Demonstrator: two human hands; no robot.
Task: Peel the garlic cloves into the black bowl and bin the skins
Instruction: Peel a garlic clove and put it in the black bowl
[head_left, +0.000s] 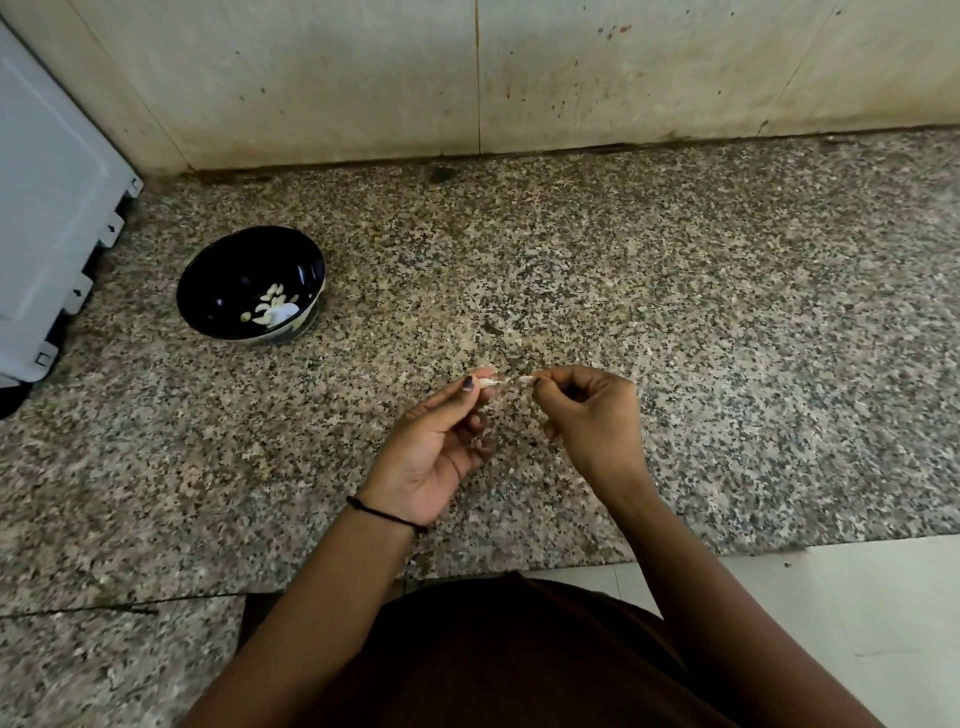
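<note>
A black bowl (208, 291) stands on the speckled granite counter at the left, with several pale peeled garlic cloves (272, 306) lying in its bottom. Over the middle of the counter, my left hand (441, 452) pinches a small white garlic clove (489, 383) between thumb and fingertips. My right hand (592, 415) is just to its right, fingers curled, pinching a thin strip of skin (526, 380) a short gap away from the clove's tip. No bin is in view.
A white appliance (52, 218) stands at the counter's far left, close to the bowl. A stained tiled wall (519, 78) runs along the back. The granite counter (727, 312) ends at its front edge near my body, with pale floor tile (883, 623) below right.
</note>
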